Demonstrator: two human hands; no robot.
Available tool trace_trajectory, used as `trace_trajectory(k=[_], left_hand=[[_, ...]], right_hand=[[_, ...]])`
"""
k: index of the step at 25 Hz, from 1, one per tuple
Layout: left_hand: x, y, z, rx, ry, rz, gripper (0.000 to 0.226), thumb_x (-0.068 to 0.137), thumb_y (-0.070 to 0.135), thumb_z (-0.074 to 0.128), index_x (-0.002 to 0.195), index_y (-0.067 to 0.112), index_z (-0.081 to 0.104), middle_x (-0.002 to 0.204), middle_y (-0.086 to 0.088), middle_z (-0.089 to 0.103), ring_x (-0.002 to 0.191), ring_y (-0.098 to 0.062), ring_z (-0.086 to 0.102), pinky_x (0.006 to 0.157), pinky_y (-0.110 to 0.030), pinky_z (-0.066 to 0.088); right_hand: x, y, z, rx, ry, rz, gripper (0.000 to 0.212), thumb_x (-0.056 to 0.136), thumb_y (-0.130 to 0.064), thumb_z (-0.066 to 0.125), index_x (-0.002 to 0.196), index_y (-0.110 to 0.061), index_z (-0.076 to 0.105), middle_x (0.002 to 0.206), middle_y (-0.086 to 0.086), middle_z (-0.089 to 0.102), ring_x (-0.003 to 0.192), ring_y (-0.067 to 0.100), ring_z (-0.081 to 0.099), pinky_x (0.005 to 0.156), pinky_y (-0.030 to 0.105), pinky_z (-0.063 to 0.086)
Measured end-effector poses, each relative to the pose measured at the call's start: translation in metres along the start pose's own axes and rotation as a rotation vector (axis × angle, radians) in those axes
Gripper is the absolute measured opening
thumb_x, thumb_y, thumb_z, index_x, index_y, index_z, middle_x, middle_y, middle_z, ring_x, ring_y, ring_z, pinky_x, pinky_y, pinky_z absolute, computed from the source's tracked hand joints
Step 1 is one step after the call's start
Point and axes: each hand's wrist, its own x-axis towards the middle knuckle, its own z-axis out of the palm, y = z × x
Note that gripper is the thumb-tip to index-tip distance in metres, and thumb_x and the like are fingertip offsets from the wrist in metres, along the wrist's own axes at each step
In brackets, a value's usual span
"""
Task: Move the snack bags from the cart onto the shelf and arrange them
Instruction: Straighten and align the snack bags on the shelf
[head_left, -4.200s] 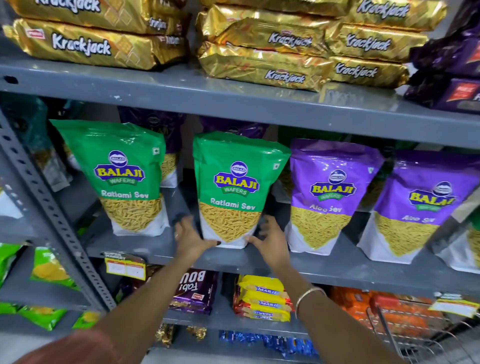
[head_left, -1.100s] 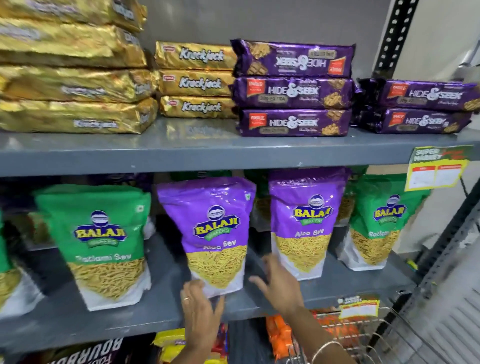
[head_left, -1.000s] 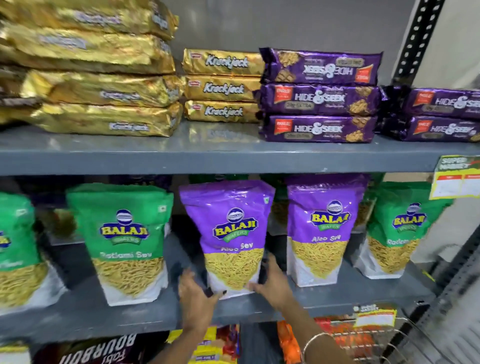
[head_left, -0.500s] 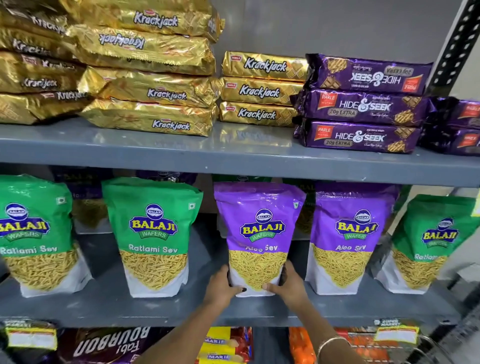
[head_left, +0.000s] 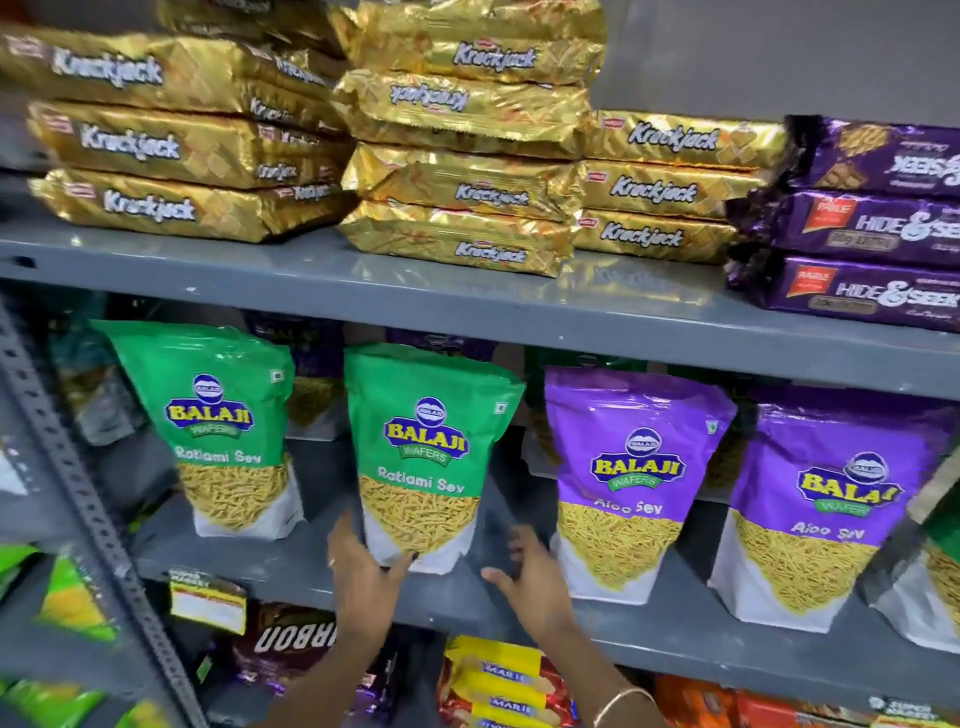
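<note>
An upright green "Ratlami Sev" pouch (head_left: 423, 457), near the grey metal shelf's (head_left: 675, 631) front edge, is touched at its lower left by the open left hand (head_left: 363, 571); the right hand (head_left: 535, 577) is spread, empty, just beside it.

Gold packs (head_left: 457, 236) stacked at 12 o'clock read "Krackjack". Purple packs (head_left: 852, 288) at 2 o'clock read "HIDE & SEEK". Two green bags (head_left: 421, 457) at centre and 9 o'clock read "BALAJI WAFERS, Ratlami Sev". Two purple bags (head_left: 631, 478) at 3 o'clock read "BALAJI WAFERS, Aloo Sev". Yellow packs (head_left: 501, 680) at 6 o'clock read "MARIE".
</note>
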Motion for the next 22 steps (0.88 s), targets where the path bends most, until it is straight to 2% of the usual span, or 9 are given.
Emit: trace_trajectory(k=[2,3,5,6,8,11,15,19,22], left_hand=[[0.024,-0.004,-0.014,-0.007,-0.161,-0.073,0.083,0.064,0.011,0.079,0.133,0.005,0.034,0.13,-0.021,0.052,0.12,-0.039,0.048,0.095,-0.048,0.044],[0.032,-0.007,-0.018,0.044,-0.229,-0.088,0.082,0.067,0.012,0.078,0.135,0.005,0.033,0.132,-0.02,0.053,0.12,-0.037,0.05,0.093,-0.043,0.044],[0.039,-0.005,-0.021,0.121,-0.293,-0.079,0.066,0.071,0.013,0.074,0.128,0.003,0.042,0.124,-0.022,0.059,0.113,-0.035,0.056,0.079,-0.034,0.042],[0.042,-0.004,-0.023,0.136,-0.297,-0.068,0.057,0.072,0.013,0.073,0.121,0.001,0.047,0.118,-0.024,0.062,0.108,-0.035,0.058,0.07,-0.03,0.038],[0.049,-0.007,-0.028,0.138,-0.273,-0.053,0.049,0.073,0.013,0.072,0.114,0.0,0.05,0.109,-0.028,0.064,0.101,-0.037,0.059,0.061,-0.029,0.03],[0.056,-0.013,-0.033,0.153,-0.248,-0.027,0.053,0.071,0.014,0.073,0.114,-0.005,0.049,0.11,-0.031,0.062,0.102,-0.04,0.058,0.073,-0.04,0.043],[0.059,-0.022,-0.031,0.078,-0.285,-0.023,0.054,0.065,0.015,0.078,0.11,0.003,0.051,0.106,-0.022,0.068,0.101,-0.035,0.063,0.08,-0.039,0.052],[0.062,-0.032,-0.03,0.074,-0.292,-0.038,0.052,0.063,0.014,0.079,0.106,0.006,0.051,0.107,-0.016,0.07,0.102,-0.031,0.065,0.086,-0.046,0.053],[0.057,-0.025,-0.033,0.09,-0.313,-0.016,0.061,0.067,0.017,0.077,0.119,0.008,0.045,0.12,-0.017,0.064,0.111,-0.032,0.059,0.093,-0.045,0.05]], right_hand=[[0.02,-0.012,0.025,0.086,-0.026,0.021,0.069,0.072,-0.028,0.072,0.131,-0.012,0.039,0.13,0.006,0.057,0.121,0.025,0.052,0.096,0.034,0.042],[0.028,-0.018,0.037,0.127,-0.033,0.033,0.065,0.07,-0.028,0.074,0.126,-0.015,0.043,0.124,0.006,0.06,0.116,0.025,0.054,0.091,0.033,0.043],[0.035,-0.026,0.051,0.202,-0.023,0.068,0.043,0.07,-0.024,0.075,0.104,-0.023,0.049,0.092,-0.005,0.06,0.097,0.02,0.053,0.07,0.027,0.04],[0.036,-0.031,0.056,0.246,-0.006,0.076,0.04,0.071,-0.021,0.075,0.102,-0.021,0.049,0.087,-0.007,0.056,0.092,0.019,0.051,0.066,0.025,0.036],[0.037,-0.039,0.066,0.294,0.034,0.07,0.052,0.071,-0.018,0.075,0.115,-0.01,0.049,0.095,-0.002,0.056,0.091,0.019,0.052,0.072,0.026,0.037],[0.037,-0.046,0.069,0.29,0.038,0.077,0.059,0.07,-0.018,0.076,0.121,-0.007,0.047,0.097,0.0,0.059,0.092,0.021,0.056,0.073,0.027,0.038],[0.04,-0.044,0.068,0.305,0.034,0.117,0.058,0.069,-0.014,0.076,0.12,-0.012,0.049,0.115,0.004,0.064,0.109,0.027,0.059,0.084,0.036,0.049],[0.039,-0.047,0.068,0.303,0.029,0.14,0.06,0.07,-0.013,0.075,0.122,-0.013,0.048,0.123,0.009,0.063,0.113,0.028,0.057,0.091,0.037,0.047],[0.038,-0.049,0.066,0.315,-0.002,0.124,0.066,0.07,-0.015,0.075,0.127,-0.014,0.042,0.128,0.008,0.059,0.117,0.027,0.054,0.092,0.035,0.046]])
